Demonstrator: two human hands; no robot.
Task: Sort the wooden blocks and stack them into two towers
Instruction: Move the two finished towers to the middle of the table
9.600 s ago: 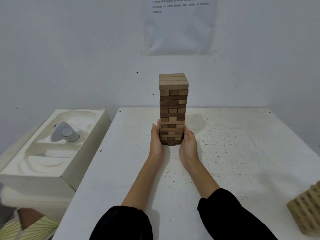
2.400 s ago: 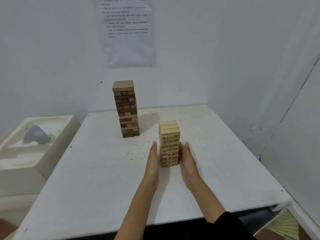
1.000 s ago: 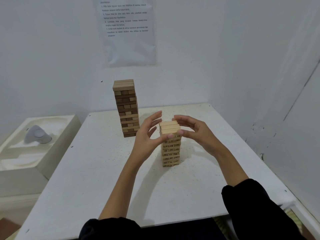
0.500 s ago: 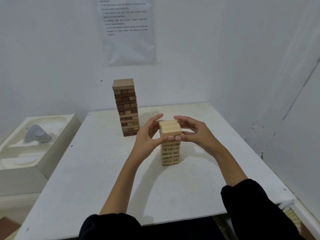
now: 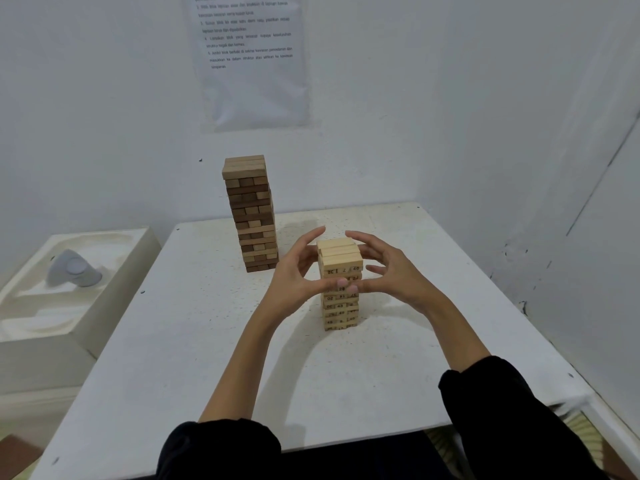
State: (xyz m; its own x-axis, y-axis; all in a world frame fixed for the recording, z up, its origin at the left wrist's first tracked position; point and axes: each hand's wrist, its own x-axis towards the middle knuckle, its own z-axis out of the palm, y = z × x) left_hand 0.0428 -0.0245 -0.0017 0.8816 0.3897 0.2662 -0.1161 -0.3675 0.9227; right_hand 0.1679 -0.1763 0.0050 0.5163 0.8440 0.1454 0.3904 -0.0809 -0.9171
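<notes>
Two block towers stand upright on the white table (image 5: 194, 341), apart from each other. The tall tower (image 5: 251, 213) at the back mixes dark and light brown blocks. The short tower (image 5: 341, 289) (nearer, to the right) is pale wood with numbers on the block ends

Open tabletop around the pale tower (image 5: 341, 282)

Both hands crowd the pale tower's upper sides; the bare white table (image 5: 194, 358) lies open in front of it and to its right, while the dark tower (image 5: 251, 213) blocks the far left behind it.
</notes>
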